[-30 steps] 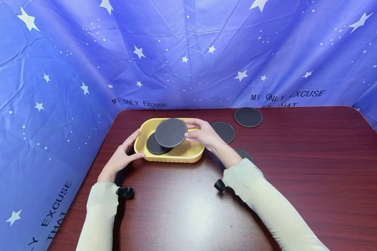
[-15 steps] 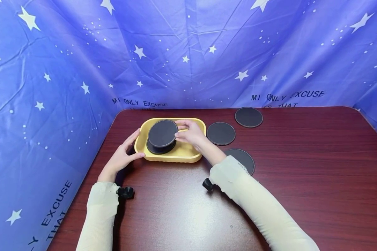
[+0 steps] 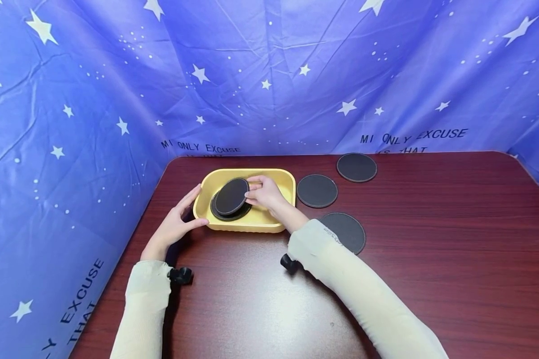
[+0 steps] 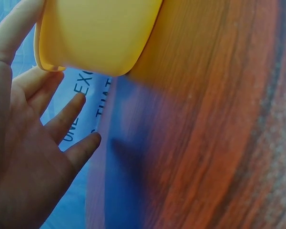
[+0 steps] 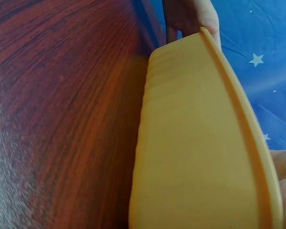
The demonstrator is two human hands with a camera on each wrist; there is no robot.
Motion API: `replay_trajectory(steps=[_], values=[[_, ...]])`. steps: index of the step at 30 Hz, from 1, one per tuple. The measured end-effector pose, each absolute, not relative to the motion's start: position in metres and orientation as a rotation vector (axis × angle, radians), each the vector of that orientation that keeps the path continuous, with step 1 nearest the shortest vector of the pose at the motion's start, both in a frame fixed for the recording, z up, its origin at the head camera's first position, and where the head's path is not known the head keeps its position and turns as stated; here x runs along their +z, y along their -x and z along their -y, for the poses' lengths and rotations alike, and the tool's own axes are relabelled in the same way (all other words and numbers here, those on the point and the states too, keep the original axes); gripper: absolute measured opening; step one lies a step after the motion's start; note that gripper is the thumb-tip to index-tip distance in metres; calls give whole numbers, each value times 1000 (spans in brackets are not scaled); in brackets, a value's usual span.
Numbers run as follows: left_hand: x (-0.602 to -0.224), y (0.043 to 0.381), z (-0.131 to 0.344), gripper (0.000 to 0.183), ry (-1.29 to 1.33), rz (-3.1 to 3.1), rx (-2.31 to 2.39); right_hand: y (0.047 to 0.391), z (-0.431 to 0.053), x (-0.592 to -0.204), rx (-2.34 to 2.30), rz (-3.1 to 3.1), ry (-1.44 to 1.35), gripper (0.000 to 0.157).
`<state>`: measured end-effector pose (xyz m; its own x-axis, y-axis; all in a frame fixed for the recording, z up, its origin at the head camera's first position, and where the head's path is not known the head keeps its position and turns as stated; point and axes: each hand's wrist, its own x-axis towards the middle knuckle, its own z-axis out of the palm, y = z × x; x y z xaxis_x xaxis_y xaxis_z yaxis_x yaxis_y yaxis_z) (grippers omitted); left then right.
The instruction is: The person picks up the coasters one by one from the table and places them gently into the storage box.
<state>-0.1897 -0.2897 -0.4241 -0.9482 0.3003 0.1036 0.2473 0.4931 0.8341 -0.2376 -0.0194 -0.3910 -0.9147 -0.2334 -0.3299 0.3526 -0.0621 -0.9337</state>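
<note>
A yellow oblong bin (image 3: 269,218) stands on the table's left side. My left hand (image 3: 172,227) rests at its left end, thumb at the front corner and fingers along the side; the left wrist view shows these fingers (image 4: 69,112) spread and straight. My right hand (image 3: 269,195) reaches over the bin, its thumb and fingertips pinching the right edge of a round black coaster (image 3: 231,196). That coaster is tilted, its left side low, close above another black coaster (image 3: 226,218) lying in the bin. In the right wrist view the bin wall hides the coasters.
To the bin's right lie three more black coasters: one beside it (image 3: 317,191), one farther back (image 3: 357,167), and a nearer one (image 3: 348,232) partly covered by my right sleeve. Blue starry cloth (image 3: 269,99) hangs behind and left of the dark red table (image 3: 453,239).
My right hand has carried the coaster leftward and lower into the bin, tilting it more over the one lying there. The left hand has stayed in place.
</note>
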Motion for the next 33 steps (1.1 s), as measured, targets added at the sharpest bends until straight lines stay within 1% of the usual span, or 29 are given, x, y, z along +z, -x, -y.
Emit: replay_trajectory(steps=[5, 10, 14, 23, 33], values=[[-424, 190, 289, 87, -487, -2670, 1461, 238, 20, -394, -2054, -1786, -169, 53], [-422, 191, 288, 87, -473, -2666, 1463, 238, 17, -394, -2006, -1824, -137, 47], [-422, 192, 288, 87, -471, -2659, 1463, 238, 15, -393, -1954, -1847, -102, 46], [-421, 192, 288, 87, -462, -2666, 1454, 236, 11, -391, -1808, -1900, -9, 48], [-422, 190, 290, 88, -451, -2677, 1438, 231, 2, -383, -1708, -1874, 119, 62]])
